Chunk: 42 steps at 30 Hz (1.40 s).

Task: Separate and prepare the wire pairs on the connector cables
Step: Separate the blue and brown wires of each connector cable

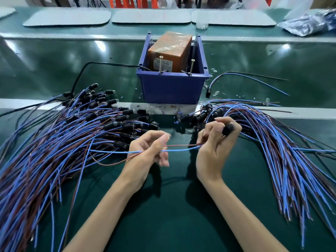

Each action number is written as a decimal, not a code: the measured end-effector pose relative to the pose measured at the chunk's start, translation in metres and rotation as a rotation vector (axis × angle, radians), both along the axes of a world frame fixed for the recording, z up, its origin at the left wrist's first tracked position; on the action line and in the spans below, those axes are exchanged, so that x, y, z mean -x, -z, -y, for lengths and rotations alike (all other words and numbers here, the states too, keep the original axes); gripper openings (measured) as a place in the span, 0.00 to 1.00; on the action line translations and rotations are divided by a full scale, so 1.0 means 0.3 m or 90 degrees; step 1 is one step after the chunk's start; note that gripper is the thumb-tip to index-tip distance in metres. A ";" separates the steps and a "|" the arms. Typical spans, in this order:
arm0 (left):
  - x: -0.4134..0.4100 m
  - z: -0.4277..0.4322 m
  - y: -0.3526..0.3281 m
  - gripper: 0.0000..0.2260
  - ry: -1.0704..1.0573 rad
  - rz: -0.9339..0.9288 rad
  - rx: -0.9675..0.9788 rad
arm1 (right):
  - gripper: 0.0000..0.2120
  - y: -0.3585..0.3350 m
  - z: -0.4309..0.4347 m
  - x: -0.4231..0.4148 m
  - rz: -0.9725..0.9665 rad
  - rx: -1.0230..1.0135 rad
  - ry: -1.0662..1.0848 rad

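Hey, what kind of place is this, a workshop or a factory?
Probably a factory assembly line for wiring. Heaps of identical connector cables lie on a long green bench, a blue parts bin stands behind them, and grey work mats line the far side.

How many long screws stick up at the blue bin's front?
2. The left screw and the right screw both stand at the front rim of the blue bin. Others may be hidden inside.
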<state>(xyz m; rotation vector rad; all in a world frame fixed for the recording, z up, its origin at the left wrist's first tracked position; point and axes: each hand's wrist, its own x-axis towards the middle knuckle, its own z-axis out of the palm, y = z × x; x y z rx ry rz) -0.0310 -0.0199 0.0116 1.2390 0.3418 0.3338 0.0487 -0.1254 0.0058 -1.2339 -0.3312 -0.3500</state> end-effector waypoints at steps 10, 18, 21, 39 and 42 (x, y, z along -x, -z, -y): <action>-0.001 0.023 -0.050 0.04 -0.273 0.092 0.251 | 0.08 -0.091 0.099 0.002 -0.228 -0.067 -0.139; -0.002 0.059 -0.035 0.13 -0.075 0.011 -0.207 | 0.06 -0.156 0.105 -0.057 -0.321 0.215 -0.291; -0.031 0.062 -0.028 0.12 0.034 0.009 -0.292 | 0.06 -0.184 0.065 -0.081 -0.277 0.303 -0.336; -0.119 0.027 0.039 0.11 -0.174 0.043 -0.277 | 0.08 -0.164 0.008 -0.131 -0.228 0.304 -0.281; -0.119 0.032 0.039 0.09 -0.192 0.051 -0.282 | 0.08 -0.160 0.005 -0.128 -0.209 0.304 -0.273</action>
